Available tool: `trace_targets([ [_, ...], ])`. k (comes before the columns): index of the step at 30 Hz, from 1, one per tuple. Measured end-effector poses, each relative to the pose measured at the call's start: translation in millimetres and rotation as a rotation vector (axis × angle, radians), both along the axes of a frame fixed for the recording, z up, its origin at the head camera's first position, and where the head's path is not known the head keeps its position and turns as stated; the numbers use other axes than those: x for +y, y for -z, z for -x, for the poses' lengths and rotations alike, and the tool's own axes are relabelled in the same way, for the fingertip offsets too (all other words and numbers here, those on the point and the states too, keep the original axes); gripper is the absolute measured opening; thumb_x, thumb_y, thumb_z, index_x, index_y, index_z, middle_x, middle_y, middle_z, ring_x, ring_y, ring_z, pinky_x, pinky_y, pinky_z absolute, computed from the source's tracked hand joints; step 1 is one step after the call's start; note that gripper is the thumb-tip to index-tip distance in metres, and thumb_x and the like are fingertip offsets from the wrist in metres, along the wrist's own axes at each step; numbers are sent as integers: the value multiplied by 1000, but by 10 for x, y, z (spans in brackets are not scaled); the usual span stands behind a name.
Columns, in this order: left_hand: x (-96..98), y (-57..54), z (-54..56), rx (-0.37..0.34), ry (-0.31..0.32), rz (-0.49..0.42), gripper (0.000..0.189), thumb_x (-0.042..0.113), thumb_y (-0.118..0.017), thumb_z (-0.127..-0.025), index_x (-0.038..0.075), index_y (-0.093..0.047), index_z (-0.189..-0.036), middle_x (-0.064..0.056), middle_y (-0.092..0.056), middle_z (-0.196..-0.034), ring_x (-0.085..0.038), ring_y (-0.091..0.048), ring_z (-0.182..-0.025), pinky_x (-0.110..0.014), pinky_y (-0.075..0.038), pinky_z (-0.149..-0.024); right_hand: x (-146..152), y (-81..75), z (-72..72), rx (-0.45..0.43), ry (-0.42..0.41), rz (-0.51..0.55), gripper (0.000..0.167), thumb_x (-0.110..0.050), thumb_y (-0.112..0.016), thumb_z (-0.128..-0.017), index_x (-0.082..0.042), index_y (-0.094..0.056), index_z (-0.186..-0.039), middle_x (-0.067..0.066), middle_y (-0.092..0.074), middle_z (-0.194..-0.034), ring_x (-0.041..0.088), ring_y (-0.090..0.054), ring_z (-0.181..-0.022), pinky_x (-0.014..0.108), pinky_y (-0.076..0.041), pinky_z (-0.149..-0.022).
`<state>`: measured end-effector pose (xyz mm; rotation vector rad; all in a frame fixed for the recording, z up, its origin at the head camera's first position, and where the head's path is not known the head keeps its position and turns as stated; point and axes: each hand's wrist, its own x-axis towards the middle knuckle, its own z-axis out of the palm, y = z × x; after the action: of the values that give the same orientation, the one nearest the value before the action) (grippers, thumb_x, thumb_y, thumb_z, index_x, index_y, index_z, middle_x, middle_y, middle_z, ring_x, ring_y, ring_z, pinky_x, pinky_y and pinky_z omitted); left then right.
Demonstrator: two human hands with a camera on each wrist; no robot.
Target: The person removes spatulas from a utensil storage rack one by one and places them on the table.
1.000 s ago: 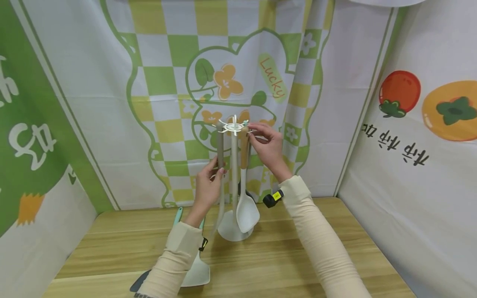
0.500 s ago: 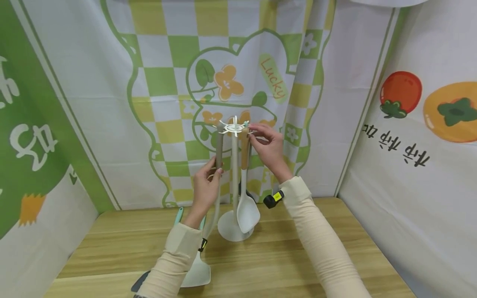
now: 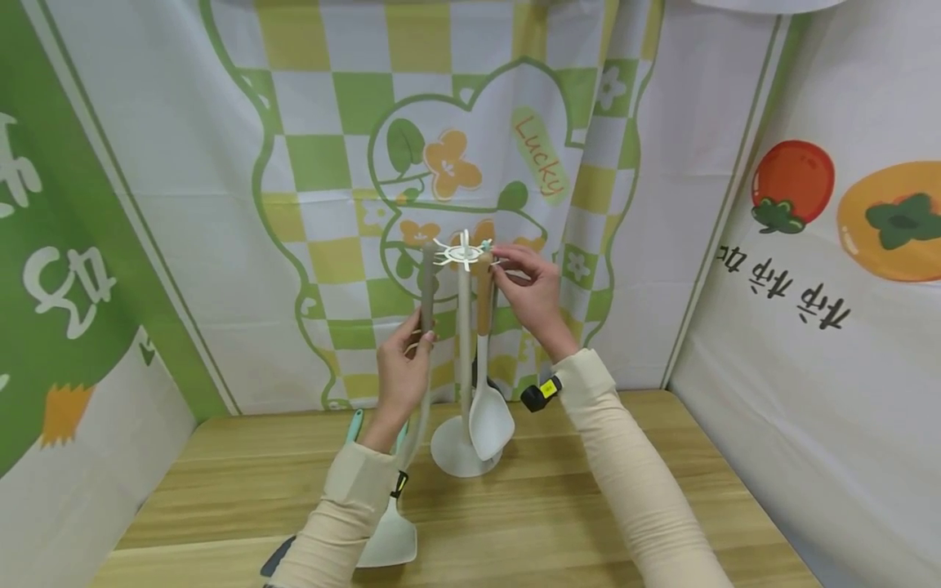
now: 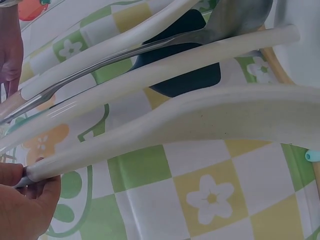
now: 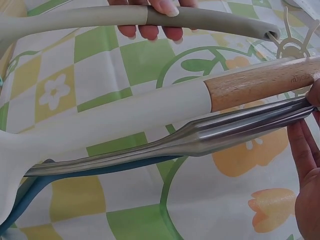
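Note:
My left hand (image 3: pixel 404 359) grips a cream cooking utensil (image 4: pixel 215 115) by its grey handle (image 5: pixel 210 22), left of a white utensil rack (image 3: pixel 463 343). The handle's holed end is close by the rack's hooks; the utensil's lower end is behind my left forearm in the head view. At the rack's top right, my right hand (image 3: pixel 531 290) pinches the handle end of a steel spoon (image 5: pixel 195 137), seen in the right wrist view. In front of that spoon hangs a white turner (image 3: pixel 491 420) with a wooden handle (image 5: pixel 255 82). A dark-headed utensil (image 4: pixel 180 70) hangs behind them.
On the wooden table (image 3: pixel 588 506), a pale turner (image 3: pixel 390 539) with a mint handle lies partly under my left forearm. Beside it a dark utensil tip (image 3: pixel 275 559) shows. Another mint handle (image 3: pixel 355 425) lies further back. Printed cloth (image 3: pixel 316 163) covers the walls behind.
My left hand has shifted slightly left with the grey-handled utensil, whose top has drawn away from the rack's hooks. The right hand stays nearly where it was.

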<state>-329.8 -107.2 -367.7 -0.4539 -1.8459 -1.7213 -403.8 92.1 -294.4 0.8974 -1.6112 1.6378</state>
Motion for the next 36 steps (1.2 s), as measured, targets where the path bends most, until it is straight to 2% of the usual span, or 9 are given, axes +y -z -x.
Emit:
trace_targets([
  [7, -32, -12, -32, -13, -31, -21, 47, -7, -56, -100, 1, -51, -146, -27, -66, -124, -43, -66, -107, -25, -61, -86, -36, -118, -264, -34, -5, -13, 23, 16, -66, -88, 17, -68, -111, 35, -64, -118, 8, -69, -88, 26, -62, -83],
  [14, -82, 3, -36, -6, -49, -35, 46, -8, -57, -99, 0, -54, -144, -26, -67, -123, -43, -67, -105, -34, -62, -88, -63, -108, -258, -14, -9, -15, 22, 15, -66, -88, 18, -68, -110, 35, -65, -117, 8, -69, -87, 27, -63, -83],
  [18, -110, -16, -49, 4, -54, -43, 45, -9, -57, -98, -2, -54, -143, -29, -66, -122, -42, -67, -105, -26, -61, -87, -70, -117, -249, -7, -8, -10, 22, 16, -66, -88, 18, -68, -110, 36, -64, -116, 9, -69, -87, 24, -62, -81],
  [22, -135, -32, -61, 2, -58, -53, 46, -9, -58, -98, -4, -53, -143, -29, -65, -121, -40, -67, -107, -23, -60, -87, -70, -128, -244, -1, -7, -6, 21, 17, -66, -88, 18, -68, -109, 36, -65, -115, 15, -70, -87, 23, -62, -81],
  [25, -158, -26, -62, -8, -61, -73, 47, -10, -59, -97, -5, -52, -143, -29, -65, -121, -43, -67, -107, -20, -60, -85, -66, -135, -245, 4, -9, -8, 22, 17, -66, -88, 18, -68, -109, 37, -65, -115, 18, -69, -87, 23, -62, -81],
  [30, -196, 3, -70, -11, -61, -91, 49, -10, -60, -97, -4, -51, -145, -32, -64, -123, -48, -65, -108, -12, -57, -81, -55, -140, -260, 13, -11, -4, 23, 18, -65, -88, 19, -68, -110, 38, -64, -115, 11, -69, -86, 22, -62, -80],
  [36, -252, 58, -67, -23, -51, -68, 51, -5, -61, -98, 1, -49, -148, -29, -63, -127, -41, -66, -110, -12, -56, -82, -54, -134, -270, 17, -9, 3, 23, 19, -65, -88, 20, -67, -110, 40, -63, -115, 6, -69, -86, 20, -61, -80],
])
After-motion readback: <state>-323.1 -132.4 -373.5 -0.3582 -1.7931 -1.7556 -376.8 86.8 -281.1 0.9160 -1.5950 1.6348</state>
